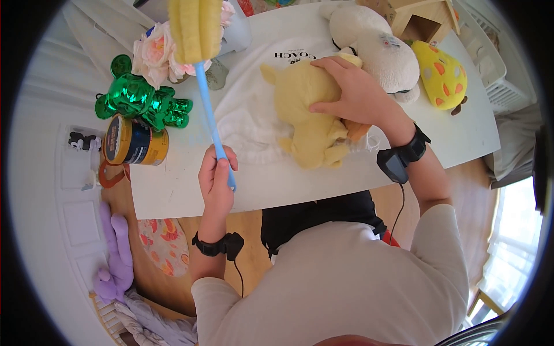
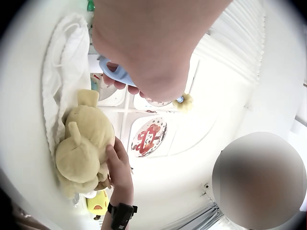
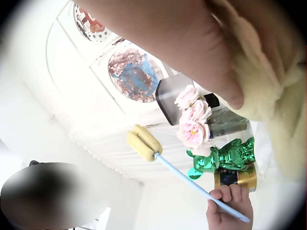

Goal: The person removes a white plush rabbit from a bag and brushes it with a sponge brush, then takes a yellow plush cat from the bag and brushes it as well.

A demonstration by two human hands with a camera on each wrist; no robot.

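My left hand [image 1: 217, 179] grips the light-blue handle of a sponge bottle brush [image 1: 195, 32], whose yellow sponge head points up and away over the table. The brush also shows whole in the right wrist view, with the left hand [image 3: 231, 207] low on its handle. My right hand [image 1: 360, 92] holds a pale-yellow plush toy [image 1: 306, 95], thumb on one side and fingers over its far side. The plush lies on a white cloth [image 1: 242, 138] with black COACH lettering. In the left wrist view the right hand [image 2: 121, 165] grips the side of the plush [image 2: 79, 160].
A shiny green bear figure [image 1: 138, 95] and a gold-and-black tin [image 1: 135, 141] stand at the table's left, by pink flowers [image 1: 153, 52]. A big white plush [image 1: 384, 57], a yellow spotted plush [image 1: 441, 75] and a wooden house [image 1: 424, 23] stand at the right.
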